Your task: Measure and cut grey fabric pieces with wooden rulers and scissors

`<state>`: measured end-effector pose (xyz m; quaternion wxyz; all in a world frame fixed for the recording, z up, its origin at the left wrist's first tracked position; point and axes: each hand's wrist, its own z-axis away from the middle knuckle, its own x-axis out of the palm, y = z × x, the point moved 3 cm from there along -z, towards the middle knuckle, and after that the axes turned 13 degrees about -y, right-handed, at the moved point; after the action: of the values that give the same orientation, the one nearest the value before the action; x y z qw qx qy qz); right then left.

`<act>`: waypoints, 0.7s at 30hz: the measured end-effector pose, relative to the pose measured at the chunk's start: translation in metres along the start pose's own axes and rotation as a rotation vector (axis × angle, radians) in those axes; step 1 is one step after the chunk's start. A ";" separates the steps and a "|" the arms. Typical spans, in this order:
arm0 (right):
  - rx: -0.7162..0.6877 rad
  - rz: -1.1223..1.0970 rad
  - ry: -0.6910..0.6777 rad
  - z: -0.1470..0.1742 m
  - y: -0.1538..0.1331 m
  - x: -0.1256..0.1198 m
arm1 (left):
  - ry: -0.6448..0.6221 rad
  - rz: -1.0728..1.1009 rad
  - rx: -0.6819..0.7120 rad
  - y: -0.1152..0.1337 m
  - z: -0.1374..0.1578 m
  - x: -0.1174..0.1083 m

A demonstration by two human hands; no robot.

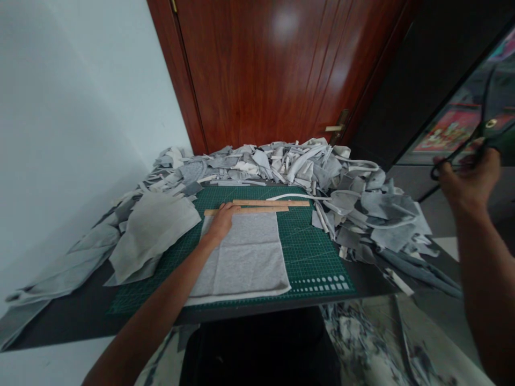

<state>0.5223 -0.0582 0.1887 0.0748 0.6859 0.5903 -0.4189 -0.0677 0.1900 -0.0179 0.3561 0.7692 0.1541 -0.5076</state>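
My left hand [222, 221] is at the far left part of a folded grey cloth [249, 252], its fingers closed together over a wooden ruler [265, 209] that lies along the cloth's far edge. A second wooden ruler [277, 203] lies just beyond, almost parallel and shifted to the right. The fingertips are close to its left end. Both rulers and the cloth rest on a green cutting mat [309, 246]. Raised at the far right, away from the table, my right hand [469, 174] grips black-handled scissors [490, 124]; the blades point up and look blurred.
Heaps of grey and white fabric scraps [249, 163] line the back and both sides of the dark table [76, 316]. Larger pale pieces [156, 228] overlap the mat's left side. A wooden door [273, 69] stands behind. More scraps [358, 343] litter the floor at right.
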 end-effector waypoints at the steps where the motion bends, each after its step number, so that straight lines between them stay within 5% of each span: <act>1: 0.007 -0.118 -0.071 0.005 -0.007 -0.001 | 0.002 0.002 0.000 0.000 0.000 0.000; 5: 0.031 -0.587 -0.642 0.024 -0.029 0.014 | 0.006 0.014 0.000 -0.001 -0.001 0.000; 12: 0.094 -0.490 -1.626 0.071 -0.063 0.061 | 0.016 0.051 0.021 0.001 -0.001 -0.002; 14: 0.113 -0.513 -1.767 0.080 -0.075 0.077 | 0.017 0.062 0.033 0.002 0.000 -0.003; 21: 0.257 -0.566 -1.953 0.085 -0.084 0.133 | 0.028 0.066 0.088 0.021 0.002 -0.011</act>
<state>0.4018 0.0150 0.0793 0.3473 -0.1161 0.3625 -0.8570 -0.0612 0.1748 0.0001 0.3363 0.7959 0.1110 -0.4911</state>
